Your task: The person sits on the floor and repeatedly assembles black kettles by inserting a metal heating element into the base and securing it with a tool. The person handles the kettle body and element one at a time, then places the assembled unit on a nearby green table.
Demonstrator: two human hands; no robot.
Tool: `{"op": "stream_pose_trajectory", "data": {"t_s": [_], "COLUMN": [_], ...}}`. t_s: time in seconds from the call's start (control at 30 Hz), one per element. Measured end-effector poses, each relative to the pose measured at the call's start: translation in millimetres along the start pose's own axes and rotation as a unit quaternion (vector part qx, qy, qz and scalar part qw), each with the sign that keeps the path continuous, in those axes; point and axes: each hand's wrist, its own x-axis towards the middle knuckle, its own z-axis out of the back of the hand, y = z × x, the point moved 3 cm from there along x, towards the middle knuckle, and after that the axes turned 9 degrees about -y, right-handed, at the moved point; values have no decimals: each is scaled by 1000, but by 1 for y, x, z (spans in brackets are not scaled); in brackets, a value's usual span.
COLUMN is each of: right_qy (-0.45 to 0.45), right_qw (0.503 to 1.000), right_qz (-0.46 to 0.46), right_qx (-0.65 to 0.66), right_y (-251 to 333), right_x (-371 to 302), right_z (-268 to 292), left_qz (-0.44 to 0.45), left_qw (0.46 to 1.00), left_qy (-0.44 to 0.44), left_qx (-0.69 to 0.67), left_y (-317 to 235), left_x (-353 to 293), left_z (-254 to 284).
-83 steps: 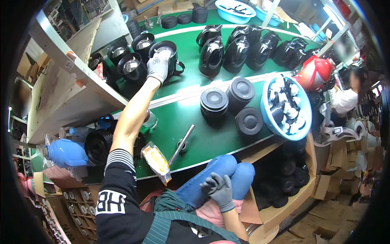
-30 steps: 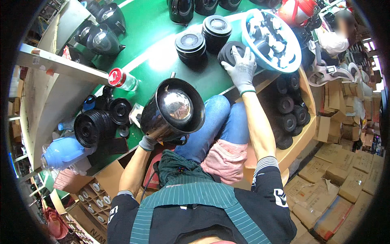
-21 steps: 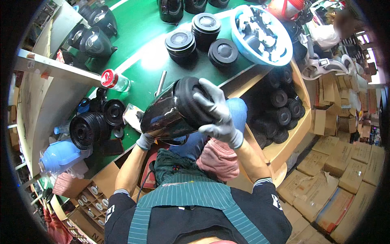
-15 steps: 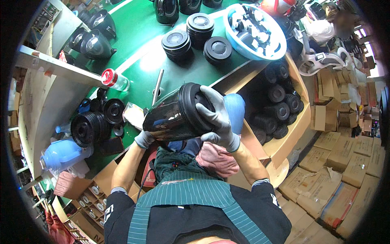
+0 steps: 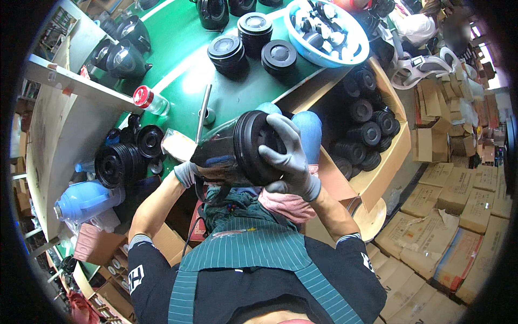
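Tilted on its side in front of my body is a dark, see-through jug [image 5: 217, 153] with a ribbed black round lid [image 5: 252, 137] at its right end. My left hand [image 5: 186, 174], in a grey glove, grips the jug at its left end; the fingers are mostly hidden behind it. My right hand [image 5: 294, 162], gloved too, has its fingers and thumb curled over the face and edge of the lid. Just beyond the jug, a metal rod [image 5: 204, 110] stands up from the green table [image 5: 178, 116].
Stacked black lids [image 5: 255, 24] and a blue basin [image 5: 353, 56] of small black-and-white parts stand on the table. A carton [image 5: 402, 129] of black lids is on my right. To the left are a red-capped jar [image 5: 152, 100], black discs [image 5: 112, 164] and a blue container [image 5: 89, 202].
My right hand's fingers have shifted slightly on the lid. My left forearm has swung a little outward. The jug stays in both hands, and the whole view has moved slightly.
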Motion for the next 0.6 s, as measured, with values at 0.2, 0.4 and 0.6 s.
{"op": "stream_pose_trajectory", "data": {"t_s": [0.2,0.4,0.6], "right_qy": [-86,-18,28], "right_qw": [953,930,999], "right_qz": [-276,-368,-29], "right_qx": [87,17,-30], "right_y": [9,10,22], "right_x": [2,-9,4], "right_z": [16,23,22], "left_qz": [-304,-377,-267], "left_qw": [925,895,911], "left_qy": [120,106,179], "left_qx": [194,215,259], "left_y": [-7,10,11], "left_x": [-8,-1,2], "left_z": [13,-6,-17]}}
